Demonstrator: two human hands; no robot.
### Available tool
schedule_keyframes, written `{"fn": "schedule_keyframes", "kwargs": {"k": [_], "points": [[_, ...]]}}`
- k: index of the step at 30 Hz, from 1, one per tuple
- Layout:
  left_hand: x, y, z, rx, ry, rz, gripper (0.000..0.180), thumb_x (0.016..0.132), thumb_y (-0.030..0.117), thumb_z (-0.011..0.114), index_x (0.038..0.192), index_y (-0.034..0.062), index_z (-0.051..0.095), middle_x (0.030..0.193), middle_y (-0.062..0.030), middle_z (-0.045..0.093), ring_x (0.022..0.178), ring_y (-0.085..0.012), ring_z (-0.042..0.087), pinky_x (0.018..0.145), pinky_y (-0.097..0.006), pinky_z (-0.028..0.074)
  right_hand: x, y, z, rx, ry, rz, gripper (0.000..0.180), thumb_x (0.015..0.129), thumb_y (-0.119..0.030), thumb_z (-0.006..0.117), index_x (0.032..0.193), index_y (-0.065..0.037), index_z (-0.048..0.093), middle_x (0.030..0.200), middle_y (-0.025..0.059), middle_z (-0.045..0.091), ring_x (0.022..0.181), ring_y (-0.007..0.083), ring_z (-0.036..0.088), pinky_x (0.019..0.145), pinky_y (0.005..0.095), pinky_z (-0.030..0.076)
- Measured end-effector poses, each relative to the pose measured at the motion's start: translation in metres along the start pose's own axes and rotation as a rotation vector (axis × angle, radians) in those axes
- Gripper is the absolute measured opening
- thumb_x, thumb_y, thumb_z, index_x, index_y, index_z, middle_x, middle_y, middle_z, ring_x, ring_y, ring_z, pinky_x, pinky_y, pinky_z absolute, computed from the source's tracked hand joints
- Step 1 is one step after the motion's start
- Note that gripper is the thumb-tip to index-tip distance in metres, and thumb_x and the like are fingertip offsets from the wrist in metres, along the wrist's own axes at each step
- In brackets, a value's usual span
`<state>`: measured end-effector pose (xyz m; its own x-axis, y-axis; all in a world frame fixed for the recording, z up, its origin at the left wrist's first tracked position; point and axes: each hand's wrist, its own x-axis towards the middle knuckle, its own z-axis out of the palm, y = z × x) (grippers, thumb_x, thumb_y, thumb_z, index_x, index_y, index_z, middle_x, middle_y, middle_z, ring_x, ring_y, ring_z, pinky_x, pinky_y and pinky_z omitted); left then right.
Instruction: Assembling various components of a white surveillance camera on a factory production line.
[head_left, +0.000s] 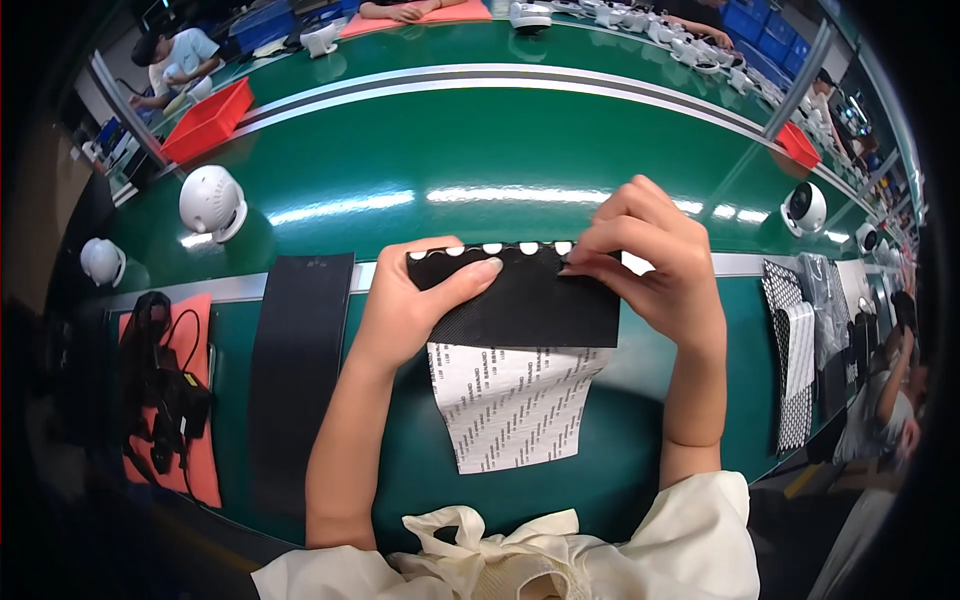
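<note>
A black sheet point(530, 315) is held up in front of me, with a row of white round tabs along its top edge. Below it hangs a white printed backing paper point(515, 410), creased and curling. My left hand point(400, 305) grips the sheet's left side, thumb across the front and fingers behind the top edge. Near the top right corner, my right hand point(660, 255) pinches the edge between thumb and fingertips, close to the last white tabs. Whether a tab is between those fingertips is hidden.
Left of my arm lies a long black sheet stack point(300, 370), then black cables with an adapter point(180, 400) on an orange mat point(207, 470). Patterned sheets point(795, 350) lie right. White cameras point(212, 203) stand along the green belt point(480, 140). People sit beyond, near a red bin point(208, 120).
</note>
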<state>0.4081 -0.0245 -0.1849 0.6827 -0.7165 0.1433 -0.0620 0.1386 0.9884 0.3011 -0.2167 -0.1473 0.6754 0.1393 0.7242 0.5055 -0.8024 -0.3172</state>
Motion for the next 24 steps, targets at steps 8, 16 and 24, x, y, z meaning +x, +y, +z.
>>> {"fn": "schedule_keyframes", "kwargs": {"k": [8,16,24], "points": [[0.007,-0.003,-0.02,-0.12,-0.065,-0.075,0.012,0.075,0.012,0.068,0.077,0.0011,0.064,0.072,0.0,0.061,0.064,-0.0055,0.055,0.058,-0.019,0.043,0.001,-0.016,-0.005,0.287,-0.066,0.126,0.024,0.062,-0.005,0.076,0.081,-0.003,0.061,0.073,0.0029,0.058,0.065,0.0123,0.052,0.055,0.0239,0.038],[0.017,-0.072,-0.08,-0.336,-0.325,-0.214,0.024,0.068,0.011,0.073,0.085,0.0008,0.06,0.079,-0.0002,0.059,0.07,-0.0073,0.055,0.064,-0.022,0.045,-0.007,-0.026,-0.005,0.703,-0.204,0.343,0.027,0.068,-0.003,0.069,0.092,-0.001,0.056,0.077,0.0022,0.057,0.068,0.0093,0.052,0.059,0.0216,0.036],[0.021,-0.1,-0.109,-0.571,-0.298,-0.198,0.037,0.074,0.017,0.071,0.101,0.0005,0.051,0.092,-0.0051,0.06,0.083,-0.0106,0.058,0.075,-0.023,0.046,-0.002,-0.02,0.02,0.724,-0.592,0.423,0.034,0.071,0.006,0.054,0.104,-0.002,0.046,0.078,0.0008,0.054,0.071,0.0077,0.051,0.061,0.0194,0.041]]}}
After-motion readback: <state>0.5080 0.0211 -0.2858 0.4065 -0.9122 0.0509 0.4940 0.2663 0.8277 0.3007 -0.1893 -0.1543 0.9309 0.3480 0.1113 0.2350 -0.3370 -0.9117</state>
